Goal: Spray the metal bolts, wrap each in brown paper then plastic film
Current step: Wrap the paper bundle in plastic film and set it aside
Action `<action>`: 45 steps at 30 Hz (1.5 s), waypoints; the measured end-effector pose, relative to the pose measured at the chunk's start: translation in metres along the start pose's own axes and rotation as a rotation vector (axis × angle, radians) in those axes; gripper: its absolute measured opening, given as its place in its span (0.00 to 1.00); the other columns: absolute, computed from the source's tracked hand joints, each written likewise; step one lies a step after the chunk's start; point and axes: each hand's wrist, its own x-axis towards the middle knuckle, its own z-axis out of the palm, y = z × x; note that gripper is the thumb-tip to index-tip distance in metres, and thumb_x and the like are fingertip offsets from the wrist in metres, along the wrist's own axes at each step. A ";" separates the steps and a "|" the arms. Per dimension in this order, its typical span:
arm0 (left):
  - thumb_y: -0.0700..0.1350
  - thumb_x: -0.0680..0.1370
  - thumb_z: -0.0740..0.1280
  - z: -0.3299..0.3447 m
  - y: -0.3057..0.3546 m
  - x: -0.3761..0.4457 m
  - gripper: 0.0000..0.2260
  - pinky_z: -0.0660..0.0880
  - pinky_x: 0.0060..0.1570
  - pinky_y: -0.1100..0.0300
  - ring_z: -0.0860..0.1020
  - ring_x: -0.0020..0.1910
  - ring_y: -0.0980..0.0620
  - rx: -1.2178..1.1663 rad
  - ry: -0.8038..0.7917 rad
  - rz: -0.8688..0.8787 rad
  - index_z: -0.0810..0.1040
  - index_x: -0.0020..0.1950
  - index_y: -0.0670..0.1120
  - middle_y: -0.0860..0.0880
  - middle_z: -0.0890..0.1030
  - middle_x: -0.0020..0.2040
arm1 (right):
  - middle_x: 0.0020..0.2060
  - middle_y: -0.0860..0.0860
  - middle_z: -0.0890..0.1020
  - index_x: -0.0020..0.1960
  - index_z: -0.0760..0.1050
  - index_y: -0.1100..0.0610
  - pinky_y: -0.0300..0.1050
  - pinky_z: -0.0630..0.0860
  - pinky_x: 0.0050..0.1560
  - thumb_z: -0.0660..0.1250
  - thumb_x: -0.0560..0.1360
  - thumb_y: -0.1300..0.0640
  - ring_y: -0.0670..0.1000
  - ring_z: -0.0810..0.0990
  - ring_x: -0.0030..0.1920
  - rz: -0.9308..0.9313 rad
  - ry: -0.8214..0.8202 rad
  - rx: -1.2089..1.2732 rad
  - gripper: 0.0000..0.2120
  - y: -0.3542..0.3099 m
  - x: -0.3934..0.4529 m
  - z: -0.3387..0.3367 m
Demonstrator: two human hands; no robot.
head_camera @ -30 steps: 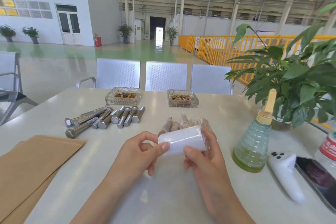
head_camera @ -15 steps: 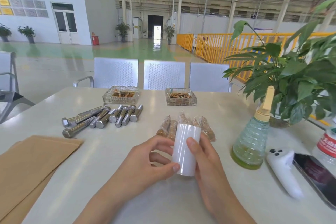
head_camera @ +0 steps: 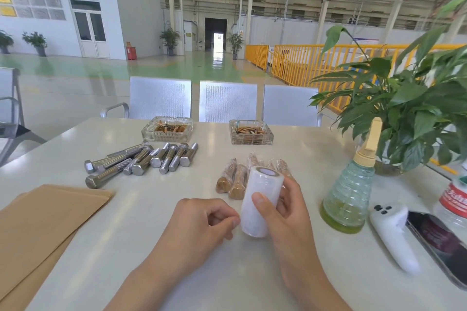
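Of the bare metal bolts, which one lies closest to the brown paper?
The long bolt at the near left edge of the pile, its hex head just beyond the brown paper's far corner; the others lie farther back.

On the desk (head_camera: pixel 131 235), bare bolts (head_camera: pixel 141 160) lie far left, paper sheets (head_camera: pixel 43 219) nearer on the left edge. Wrapped bolts (head_camera: pixel 233 180) sit centre, just behind the film roll (head_camera: pixel 260 199). Spray bottle (head_camera: pixel 350 197) stands right, two ashtrays (head_camera: pixel 168 129) behind everything.
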 end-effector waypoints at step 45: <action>0.60 0.72 0.73 -0.006 0.013 0.001 0.24 0.82 0.33 0.52 0.84 0.33 0.35 -0.630 -0.181 -0.170 0.74 0.63 0.49 0.32 0.83 0.39 | 0.37 0.56 0.75 0.61 0.82 0.54 0.47 0.73 0.29 0.65 0.76 0.47 0.51 0.73 0.32 0.299 -0.290 0.142 0.18 -0.014 -0.002 0.006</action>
